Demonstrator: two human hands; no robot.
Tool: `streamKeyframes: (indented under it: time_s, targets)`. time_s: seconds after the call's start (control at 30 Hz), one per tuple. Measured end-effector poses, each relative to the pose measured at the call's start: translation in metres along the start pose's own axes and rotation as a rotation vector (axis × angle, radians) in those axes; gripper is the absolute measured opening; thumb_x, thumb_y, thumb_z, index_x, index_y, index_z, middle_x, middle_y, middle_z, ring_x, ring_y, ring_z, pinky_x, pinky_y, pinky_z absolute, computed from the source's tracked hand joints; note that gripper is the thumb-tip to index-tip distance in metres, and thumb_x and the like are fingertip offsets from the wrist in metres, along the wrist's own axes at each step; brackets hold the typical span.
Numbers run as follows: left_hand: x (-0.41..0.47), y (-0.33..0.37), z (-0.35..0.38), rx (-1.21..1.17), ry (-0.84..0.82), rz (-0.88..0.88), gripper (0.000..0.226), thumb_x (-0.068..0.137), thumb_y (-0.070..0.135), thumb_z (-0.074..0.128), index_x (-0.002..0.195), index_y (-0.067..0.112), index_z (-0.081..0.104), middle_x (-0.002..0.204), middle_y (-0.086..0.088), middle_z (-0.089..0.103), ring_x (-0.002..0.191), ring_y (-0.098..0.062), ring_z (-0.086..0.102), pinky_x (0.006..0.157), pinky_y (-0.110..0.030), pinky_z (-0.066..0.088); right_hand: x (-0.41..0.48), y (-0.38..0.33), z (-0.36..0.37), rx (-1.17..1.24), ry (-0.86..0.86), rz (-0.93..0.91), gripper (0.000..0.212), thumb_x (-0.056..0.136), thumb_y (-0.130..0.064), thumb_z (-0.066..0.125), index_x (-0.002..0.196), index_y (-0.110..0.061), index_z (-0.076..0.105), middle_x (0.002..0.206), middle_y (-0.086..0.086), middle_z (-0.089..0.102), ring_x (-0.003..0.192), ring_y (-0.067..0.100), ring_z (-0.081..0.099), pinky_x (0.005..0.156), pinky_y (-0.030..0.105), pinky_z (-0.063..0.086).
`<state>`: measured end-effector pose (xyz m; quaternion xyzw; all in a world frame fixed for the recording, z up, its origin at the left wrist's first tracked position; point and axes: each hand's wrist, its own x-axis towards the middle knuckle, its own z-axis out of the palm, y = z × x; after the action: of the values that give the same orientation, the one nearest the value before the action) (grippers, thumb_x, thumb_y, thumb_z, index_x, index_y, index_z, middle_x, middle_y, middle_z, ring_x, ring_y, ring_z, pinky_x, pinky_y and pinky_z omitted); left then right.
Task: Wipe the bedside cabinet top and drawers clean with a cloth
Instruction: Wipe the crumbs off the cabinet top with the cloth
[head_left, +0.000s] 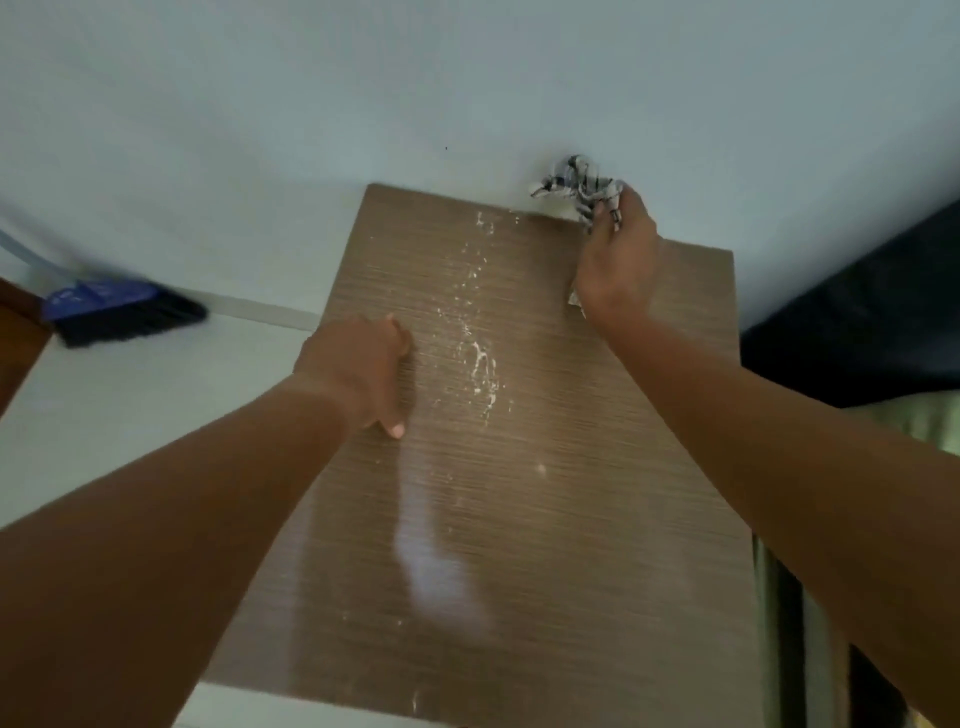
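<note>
A blue broom leans by the wall. The left hand, fingers curled together, rests on the cabinet top near its left edge. At the far right corner, the right hand clamps the checked cloth, which bunches beyond its fingertips.

The cabinet top, brown wood grain, fills the middle of the frame, streaked with white specks running from its upper edge toward the centre. The left hand rests curled on it at centre left. The right hand, at upper right, clutches a checked cloth at the far edge against the pale wall. A blue broom lies on the floor at left
</note>
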<state>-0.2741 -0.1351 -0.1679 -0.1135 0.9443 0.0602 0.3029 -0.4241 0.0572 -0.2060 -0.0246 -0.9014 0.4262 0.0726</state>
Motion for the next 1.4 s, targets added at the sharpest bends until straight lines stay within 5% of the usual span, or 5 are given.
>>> streamKeyframes:
  time_s: [0.17, 0.43, 0.77, 1.0, 1.4]
  targets:
    - [0.006, -0.008, 0.001, 0.016, 0.005, 0.034, 0.114, 0.048, 0.051, 0.091, 0.148, 0.031, 0.040, 0.152, 0.004, 0.045, 0.131, -0.026, 0.049, 0.102, -0.039, 0.045, -0.003, 0.025, 0.056, -0.233, -0.179, -0.204, 0.044, 0.103, -0.027, 0.044, 0.140, -0.008, 0.057, 0.141, 0.012, 0.057, 0.133, 0.028, 0.048, 0.114, 0.042, 0.038]
    - [0.005, -0.012, -0.001, -0.028, -0.017, 0.005, 0.114, 0.055, 0.050, 0.090, 0.151, 0.040, 0.030, 0.157, -0.007, 0.036, 0.137, -0.030, 0.044, 0.106, -0.038, 0.040, 0.013, -0.015, 0.112, -0.232, -0.378, -0.441, 0.040, 0.102, -0.024, 0.050, 0.137, -0.005, 0.061, 0.141, 0.010, 0.060, 0.135, 0.030, 0.044, 0.116, 0.036, 0.033]
    - [0.005, -0.020, 0.005, -0.001, 0.006, 0.102, 0.112, 0.062, 0.056, 0.084, 0.154, 0.038, 0.021, 0.162, 0.015, 0.015, 0.148, -0.019, 0.023, 0.113, -0.041, 0.035, -0.007, -0.007, 0.080, -0.323, -0.563, -0.569, 0.049, 0.108, -0.035, 0.038, 0.153, -0.018, 0.042, 0.158, 0.001, 0.042, 0.148, 0.025, 0.032, 0.121, 0.036, 0.019]
    - [-0.025, -0.039, 0.038, -0.096, 0.139, 0.220, 0.098, 0.077, 0.052, 0.074, 0.156, 0.025, 0.021, 0.164, 0.005, 0.017, 0.151, -0.018, 0.015, 0.121, -0.051, 0.007, -0.121, 0.024, 0.021, -0.357, -0.595, -0.538, 0.049, 0.107, -0.040, 0.035, 0.153, -0.025, 0.041, 0.160, -0.005, 0.039, 0.151, 0.020, 0.029, 0.123, 0.043, 0.018]
    - [-0.162, -0.075, 0.133, 0.188, 0.053, 0.327, 0.095, 0.075, 0.060, 0.071, 0.152, 0.023, 0.030, 0.163, 0.007, 0.020, 0.148, -0.020, 0.022, 0.119, -0.056, 0.010, -0.379, 0.049, -0.049, -0.337, -0.590, -0.545, 0.046, 0.103, -0.032, 0.042, 0.147, -0.026, 0.051, 0.154, -0.010, 0.047, 0.148, 0.018, 0.035, 0.124, 0.036, 0.019]
